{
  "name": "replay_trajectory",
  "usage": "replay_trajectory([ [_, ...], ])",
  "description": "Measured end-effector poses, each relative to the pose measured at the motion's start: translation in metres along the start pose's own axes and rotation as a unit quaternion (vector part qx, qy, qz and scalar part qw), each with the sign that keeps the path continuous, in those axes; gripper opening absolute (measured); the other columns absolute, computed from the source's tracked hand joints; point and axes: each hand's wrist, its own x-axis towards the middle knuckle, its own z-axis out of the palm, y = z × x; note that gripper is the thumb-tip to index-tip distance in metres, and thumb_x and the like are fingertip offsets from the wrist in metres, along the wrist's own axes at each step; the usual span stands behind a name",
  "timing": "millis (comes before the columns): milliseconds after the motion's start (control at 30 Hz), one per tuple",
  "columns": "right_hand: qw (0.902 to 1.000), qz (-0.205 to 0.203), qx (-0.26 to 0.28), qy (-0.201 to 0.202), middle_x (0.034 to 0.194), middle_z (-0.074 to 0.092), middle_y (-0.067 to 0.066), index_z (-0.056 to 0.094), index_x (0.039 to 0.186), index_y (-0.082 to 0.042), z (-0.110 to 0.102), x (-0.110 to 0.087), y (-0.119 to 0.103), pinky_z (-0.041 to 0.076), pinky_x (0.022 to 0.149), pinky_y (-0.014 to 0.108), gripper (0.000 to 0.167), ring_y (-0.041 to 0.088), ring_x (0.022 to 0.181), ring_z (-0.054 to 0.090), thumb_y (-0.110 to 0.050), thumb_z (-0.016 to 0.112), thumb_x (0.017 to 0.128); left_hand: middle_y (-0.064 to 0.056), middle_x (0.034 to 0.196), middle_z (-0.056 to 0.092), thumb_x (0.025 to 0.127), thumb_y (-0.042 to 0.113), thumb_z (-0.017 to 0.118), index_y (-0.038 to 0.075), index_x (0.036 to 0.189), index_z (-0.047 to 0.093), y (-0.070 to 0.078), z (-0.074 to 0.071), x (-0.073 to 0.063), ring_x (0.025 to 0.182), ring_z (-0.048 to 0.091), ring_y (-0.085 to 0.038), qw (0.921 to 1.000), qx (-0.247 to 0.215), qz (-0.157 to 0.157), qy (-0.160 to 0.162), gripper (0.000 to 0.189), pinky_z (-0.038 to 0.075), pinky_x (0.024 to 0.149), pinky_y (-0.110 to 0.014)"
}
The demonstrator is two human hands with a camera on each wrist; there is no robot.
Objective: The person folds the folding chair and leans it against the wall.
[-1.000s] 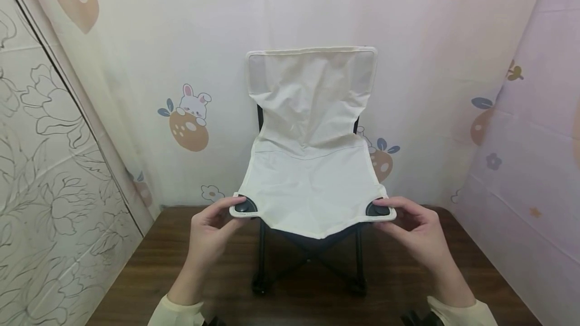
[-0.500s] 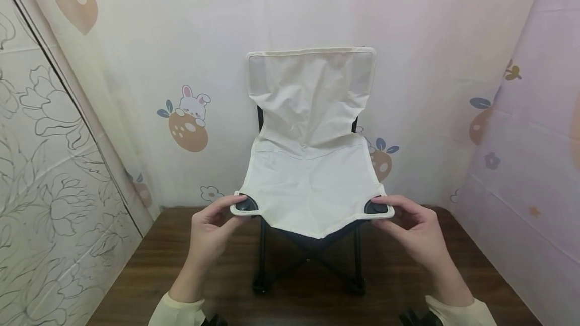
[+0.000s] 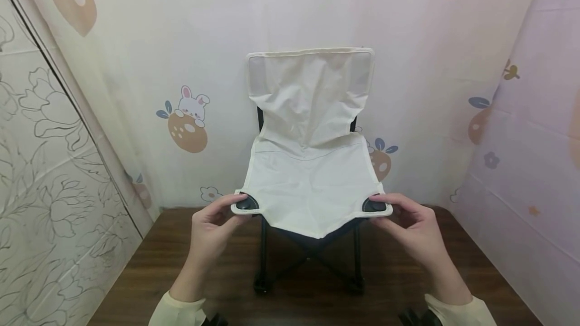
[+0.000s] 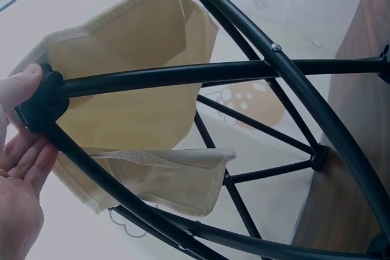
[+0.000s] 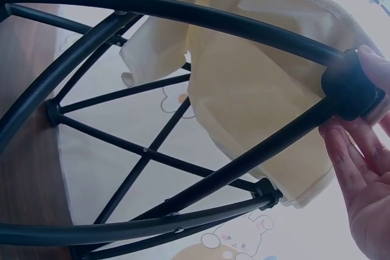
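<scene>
A folding chair point(image 3: 312, 180) with a cream fabric seat and backrest stands unfolded, its seat facing me. My left hand point(image 3: 210, 230) grips the seat's front left corner at a black plastic joint point(image 4: 46, 98), a finger on top and the thumb below in the head view. At the front right corner my right hand point(image 3: 414, 230) pinches the matching black joint point(image 5: 350, 86) the same way. Black tube legs point(image 4: 164, 76) cross beneath the fabric, seen from below in both wrist views. The frame behind the backrest is mostly hidden by the cloth.
The chair's feet point(image 3: 263, 283) rest on a dark brown wooden surface point(image 3: 149, 265). Behind it hangs a pale curtain point(image 3: 217, 24) printed with rabbits and carrots. A floral-patterned panel point(image 3: 50, 175) rises on the left, and another pale cloth point(image 3: 525, 165) closes the right side.
The two front corners of the seat have come slightly closer together, with both hands moving a little inward. Both hands keep their hold.
</scene>
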Motion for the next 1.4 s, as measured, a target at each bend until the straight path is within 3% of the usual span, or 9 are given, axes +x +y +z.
replay_trajectory([
  [333, 0.9999, 0.006, -0.013, 0.001, 0.120, 0.078, 0.003, 0.073, 0.126, 0.010, 0.000, 0.002, -0.001, 0.061, 0.090, 0.020, 0.045, 0.012, 0.100, 0.072, 0.026, 0.078, 0.084, -0.016, 0.122, 0.076, 0.088, -0.019, 0.081, -0.010, 0.125, 0.074, 0.003, 0.003, 0.002, 0.110, 0.075, -0.021, 1.0000, -0.002, 0.006, 0.000, 0.039, 0.063, 0.095, -0.034],
  [900, 1.0000, 0.007, -0.005, 0.004, 0.120, 0.079, 0.002, 0.073, 0.126, 0.009, 0.001, 0.006, -0.003, 0.061, 0.091, 0.021, 0.043, 0.012, 0.099, 0.071, 0.025, 0.077, 0.086, -0.018, 0.126, 0.076, 0.090, -0.016, 0.081, -0.010, 0.126, 0.074, 0.006, 0.007, 0.007, 0.115, 0.075, -0.024, 0.9998, -0.017, -0.010, -0.003, 0.037, 0.063, 0.097, -0.037],
  [1133, 0.9998, 0.013, -0.018, 0.002, 0.122, 0.078, 0.003, 0.073, 0.127, 0.009, 0.002, 0.007, -0.004, 0.062, 0.088, 0.020, 0.041, 0.013, 0.098, 0.071, 0.023, 0.076, 0.089, -0.015, 0.124, 0.077, 0.088, -0.018, 0.080, -0.009, 0.125, 0.075, 0.005, 0.008, 0.009, 0.112, 0.076, -0.021, 0.9999, -0.011, -0.012, 0.007, 0.038, 0.064, 0.094, -0.035],
  [1400, 0.9995, 0.025, -0.021, -0.004, 0.122, 0.078, 0.003, 0.073, 0.128, 0.007, 0.002, 0.010, -0.007, 0.062, 0.088, 0.021, 0.040, 0.014, 0.097, 0.070, 0.020, 0.077, 0.090, -0.019, 0.123, 0.077, 0.088, -0.020, 0.079, -0.009, 0.124, 0.075, 0.004, 0.008, 0.010, 0.112, 0.076, -0.022, 0.9998, -0.017, -0.005, 0.008, 0.038, 0.065, 0.091, -0.034],
])
